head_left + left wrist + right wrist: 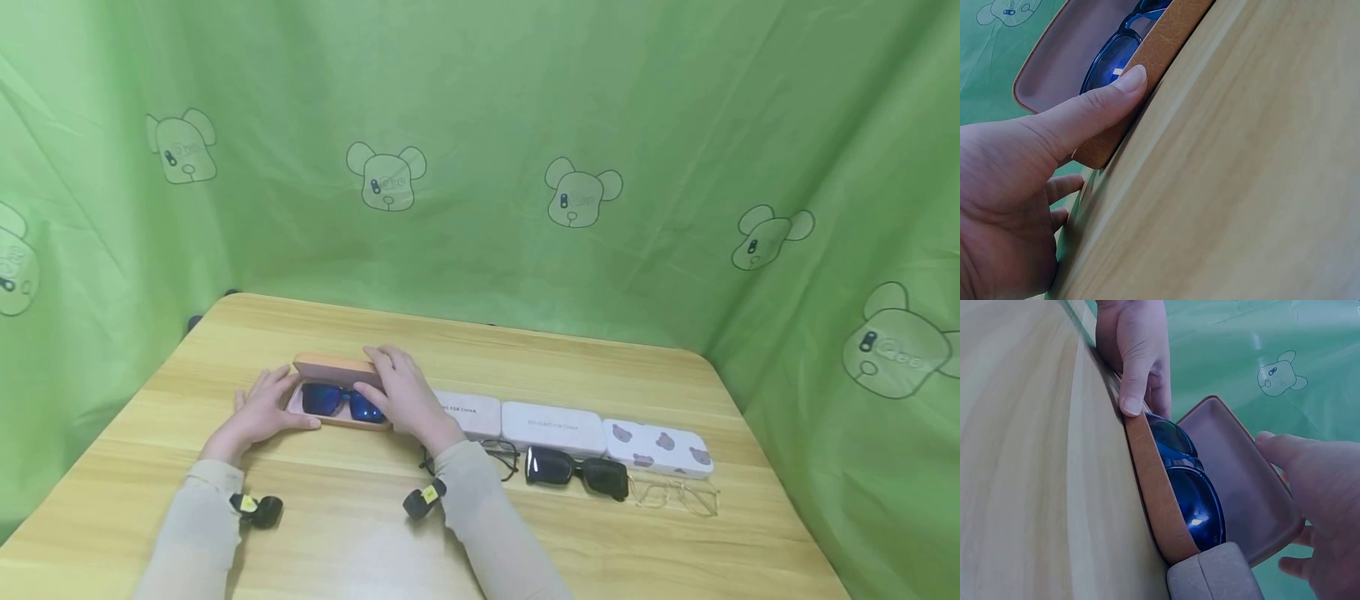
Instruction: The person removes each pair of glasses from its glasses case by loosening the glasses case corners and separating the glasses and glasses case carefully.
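Observation:
An orange-brown glasses case (pixel 330 372) stands with its lid raised at the left of the table. Inside it lie sunglasses with blue mirrored lenses (pixel 322 400). At the case's left end, my left hand (pixel 262 412) grips the base, its thumb (pixel 1107 100) over the front wall. My right hand (pixel 408 396) holds the lid (pixel 1244 481) at its right end, with the thumb on the lid's rim and other fingers behind it. In the head view this hand covers the case's right end.
Three pale cases run rightward in a row: a white lettered one (pixel 480 408), another lettered one (pixel 551 423) and a bear-print one (pixel 660 446). Before them lie dark-framed glasses (pixel 510 454), partly behind the right arm, black sunglasses (pixel 577 473) and thin gold-framed glasses (pixel 678 492).

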The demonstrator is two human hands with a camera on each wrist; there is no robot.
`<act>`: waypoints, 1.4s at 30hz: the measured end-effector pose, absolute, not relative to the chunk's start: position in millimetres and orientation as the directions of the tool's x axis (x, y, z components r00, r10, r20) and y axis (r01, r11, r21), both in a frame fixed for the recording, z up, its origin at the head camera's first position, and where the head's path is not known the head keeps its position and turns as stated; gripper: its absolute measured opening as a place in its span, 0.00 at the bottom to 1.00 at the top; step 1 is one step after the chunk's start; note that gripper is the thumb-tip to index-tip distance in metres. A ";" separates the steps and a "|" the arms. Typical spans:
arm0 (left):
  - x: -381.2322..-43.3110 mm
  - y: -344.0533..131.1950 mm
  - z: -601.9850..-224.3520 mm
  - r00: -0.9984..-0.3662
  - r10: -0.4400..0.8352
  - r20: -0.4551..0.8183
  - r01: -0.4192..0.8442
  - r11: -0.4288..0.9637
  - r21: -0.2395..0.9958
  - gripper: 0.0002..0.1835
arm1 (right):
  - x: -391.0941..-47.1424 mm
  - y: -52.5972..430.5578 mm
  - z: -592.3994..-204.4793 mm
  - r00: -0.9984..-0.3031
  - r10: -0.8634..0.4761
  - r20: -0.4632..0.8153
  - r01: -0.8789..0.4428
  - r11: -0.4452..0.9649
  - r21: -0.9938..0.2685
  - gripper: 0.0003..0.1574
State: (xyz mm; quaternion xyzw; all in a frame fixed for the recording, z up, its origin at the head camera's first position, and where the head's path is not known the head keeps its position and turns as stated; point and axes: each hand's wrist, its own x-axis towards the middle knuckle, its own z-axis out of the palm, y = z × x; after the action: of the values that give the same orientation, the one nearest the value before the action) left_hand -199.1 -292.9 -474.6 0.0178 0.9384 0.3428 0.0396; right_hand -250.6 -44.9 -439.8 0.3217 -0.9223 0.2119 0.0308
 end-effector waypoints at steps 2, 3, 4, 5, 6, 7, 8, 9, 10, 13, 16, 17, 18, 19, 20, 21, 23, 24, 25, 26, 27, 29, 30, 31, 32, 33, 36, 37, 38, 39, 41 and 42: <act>-199.2 -292.6 -474.3 -0.996 0.061 -0.064 0.005 0.765 0.644 0.56 | -250.2 -45.3 -438.9 -0.779 -0.587 0.223 -0.625 0.694 -0.357 0.39; -199.2 -292.7 -474.3 -0.996 0.061 -0.065 0.005 0.766 0.643 0.56 | -250.0 -45.5 -438.4 -0.771 -0.590 0.239 -0.635 0.689 -0.348 0.39; -199.2 -292.7 -474.5 -0.996 0.062 -0.065 0.006 0.767 0.641 0.56 | -249.7 -45.8 -438.1 -0.763 -0.593 0.256 -0.646 0.684 -0.340 0.38; -199.4 -292.9 -474.7 -0.996 0.063 -0.065 0.007 0.768 0.640 0.56 | -249.3 -46.0 -437.8 -0.753 -0.597 0.276 -0.658 0.676 -0.333 0.37; -199.4 -293.0 -474.7 -0.996 0.064 -0.064 0.008 0.768 0.640 0.56 | -248.8 -46.4 -437.5 -0.741 -0.602 0.297 -0.671 0.665 -0.326 0.36; -199.3 -293.1 -474.7 -0.996 0.064 -0.063 0.008 0.768 0.641 0.56 | -248.3 -46.8 -437.2 -0.729 -0.606 0.319 -0.685 0.655 -0.319 0.35; -199.2 -293.1 -474.8 -0.996 0.065 -0.060 0.011 0.767 0.642 0.56 | -247.8 -47.2 -437.1 -0.714 -0.611 0.342 -0.699 0.643 -0.312 0.34; -199.2 -293.1 -474.9 -0.996 0.064 -0.059 0.011 0.765 0.643 0.56 | -247.3 -47.7 -437.0 -0.700 -0.615 0.364 -0.713 0.631 -0.305 0.33; -199.3 -293.1 -475.0 -0.996 0.066 -0.056 0.014 0.764 0.646 0.56 | -246.7 -48.3 -437.0 -0.685 -0.618 0.384 -0.726 0.619 -0.300 0.32; -199.5 -293.2 -475.9 -0.997 0.062 -0.049 0.015 0.760 0.649 0.56 | -245.0 -50.7 -437.6 -0.644 -0.627 0.438 -0.759 0.595 -0.264 0.29; -199.8 -293.1 -476.1 -0.997 0.064 -0.052 0.015 0.763 0.647 0.56 | -243.2 -53.8 -439.2 -0.611 -0.642 0.464 -0.780 0.588 -0.215 0.26; -199.9 -293.2 -476.1 -0.997 0.063 -0.055 0.013 0.765 0.644 0.56 | -242.6 -55.0 -439.8 -0.604 -0.647 0.466 -0.783 0.592 -0.192 0.26; -200.0 -293.1 -475.8 -0.996 0.066 -0.060 0.012 0.768 0.641 0.56 | -242.2 -56.2 -440.5 -0.597 -0.653 0.466 -0.785 0.595 -0.173 0.25; -200.1 -293.0 -475.6 -0.996 0.066 -0.063 0.011 0.770 0.638 0.56 | -241.4 -57.4 -440.7 -0.595 -0.659 0.461 -0.786 0.598 -0.159 0.25; -200.1 -292.8 -475.2 -0.996 0.067 -0.065 0.010 0.771 0.636 0.56 | -240.9 -58.7 -441.0 -0.594 -0.666 0.451 -0.786 0.599 -0.152 0.25; -200.2 -292.7 -475.0 -0.995 0.068 -0.067 0.010 0.773 0.635 0.56 | -240.2 -60.0 -441.1 -0.598 -0.672 0.438 -0.784 0.605 -0.141 0.25; -199.8 -292.1 -473.9 -0.995 0.068 -0.071 0.007 0.773 0.634 0.55 | -238.9 -62.5 -441.2 -0.610 -0.680 0.406 -0.774 0.621 -0.123 0.25; -199.6 -291.7 -473.5 -0.995 0.069 -0.072 0.007 0.772 0.636 0.55 | -238.2 -63.7 -441.2 -0.618 -0.684 0.387 -0.769 0.628 -0.118 0.25; -199.4 -291.5 -473.4 -0.995 0.069 -0.074 0.005 0.770 0.638 0.55 | -237.2 -64.8 -440.8 -0.626 -0.686 0.372 -0.763 0.637 -0.109 0.25; -199.1 -291.3 -473.1 -0.995 0.069 -0.075 0.005 0.768 0.641 0.55 | -236.6 -65.9 -440.4 -0.632 -0.687 0.359 -0.757 0.645 -0.100 0.25; -198.9 -291.0 -473.0 -0.995 0.069 -0.076 0.004 0.766 0.643 0.55 | -236.1 -66.9 -440.3 -0.639 -0.685 0.348 -0.751 0.655 -0.090 0.25; -198.5 -290.9 -472.8 -0.995 0.068 -0.077 0.002 0.763 0.646 0.55 | -235.3 -69.1 -440.5 -0.654 -0.678 0.336 -0.736 0.673 -0.075 0.26; -198.6 -291.1 -472.8 -0.995 0.068 -0.077 0.002 0.763 0.647 0.55 | -234.8 -70.1 -440.5 -0.662 -0.672 0.333 -0.728 0.681 -0.074 0.26; -198.6 -291.2 -472.7 -0.995 0.067 -0.077 0.001 0.763 0.647 0.55 | -234.6 -71.3 -441.0 -0.669 -0.664 0.333 -0.720 0.690 -0.071 0.25; -198.6 -291.2 -472.4 -0.995 0.067 -0.077 0.001 0.763 0.646 0.55 | -234.4 -72.7 -441.8 -0.679 -0.655 0.332 -0.710 0.700 -0.070 0.25; -198.7 -291.5 -472.3 -0.995 0.066 -0.077 0.001 0.764 0.645 0.55 | -234.3 -74.2 -443.1 -0.688 -0.645 0.332 -0.700 0.710 -0.070 0.25; -199.1 -292.3 -472.2 -0.995 0.064 -0.079 -0.001 0.767 0.642 0.55 | -233.1 -78.7 -445.9 -0.717 -0.612 0.332 -0.666 0.742 -0.071 0.24; -199.2 -292.6 -472.3 -0.995 0.064 -0.080 -0.002 0.767 0.642 0.55 | -232.8 -80.4 -446.9 -0.728 -0.601 0.330 -0.654 0.754 -0.068 0.24; -199.3 -292.8 -472.3 -0.995 0.063 -0.080 -0.003 0.766 0.643 0.55 | -232.4 -82.0 -447.5 -0.738 -0.591 0.326 -0.642 0.764 -0.069 0.23; -199.3 -292.9 -472.4 -0.995 0.063 -0.081 -0.004 0.765 0.644 0.55 | -232.1 -83.5 -448.2 -0.748 -0.581 0.321 -0.630 0.774 -0.068 0.23; -199.4 -293.1 -472.5 -0.995 0.061 -0.082 -0.007 0.763 0.646 0.55 | -231.7 -86.3 -449.6 -0.765 -0.561 0.318 -0.607 0.793 -0.061 0.21; -199.4 -293.1 -472.7 -0.995 0.060 -0.082 -0.007 0.763 0.647 0.55 | -231.7 -87.6 -450.6 -0.771 -0.552 0.317 -0.596 0.801 -0.055 0.20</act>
State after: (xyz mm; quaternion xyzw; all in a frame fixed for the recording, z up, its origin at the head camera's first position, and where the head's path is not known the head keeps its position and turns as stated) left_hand -199.4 -293.1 -472.7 0.0142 0.9375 0.3441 0.0492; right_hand -231.7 -87.6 -450.6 0.3059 -0.9380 0.0765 0.1441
